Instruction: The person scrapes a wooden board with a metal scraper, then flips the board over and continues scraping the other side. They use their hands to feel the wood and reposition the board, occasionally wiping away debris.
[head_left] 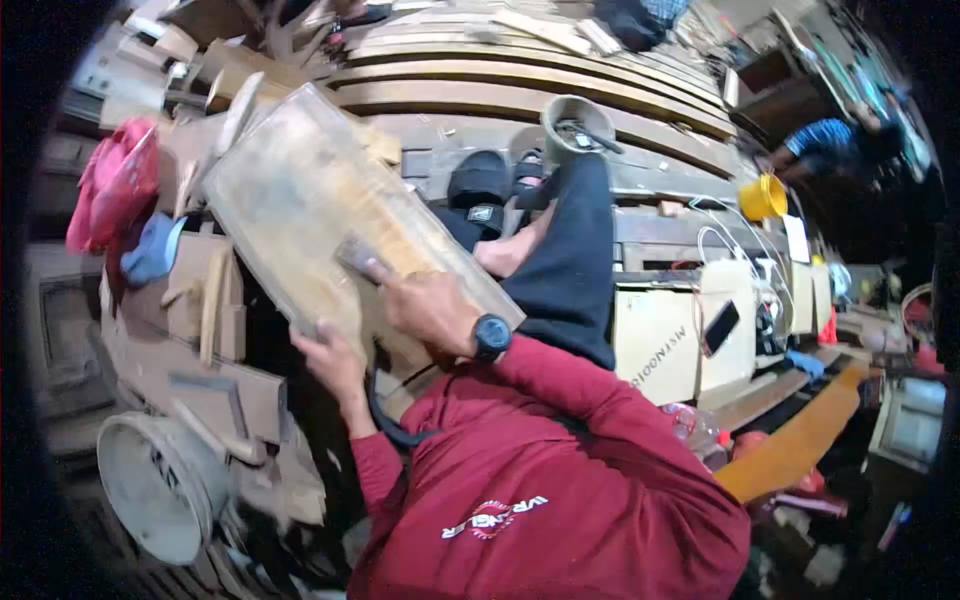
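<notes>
A long, light wooden board [300, 190] with a blotchy, pale surface lies tilted across the lap. My right hand [430, 308], with a black watch at its wrist, is closed on a small flat scraper-like tool [358, 254] that rests against the board's face. My left hand [335, 362] grips the board's near left edge, its fingers partly hidden by the board. Too little shows of the tool to name it exactly.
Wooden planks [450, 95] lie beyond the feet, with a bucket [578, 128] on them. A white bucket [160, 485] stands lower left. Cardboard [655, 340] and a phone [720, 328] are at right. Another person's patterned sleeve [820, 138] shows near a yellow bucket [763, 198].
</notes>
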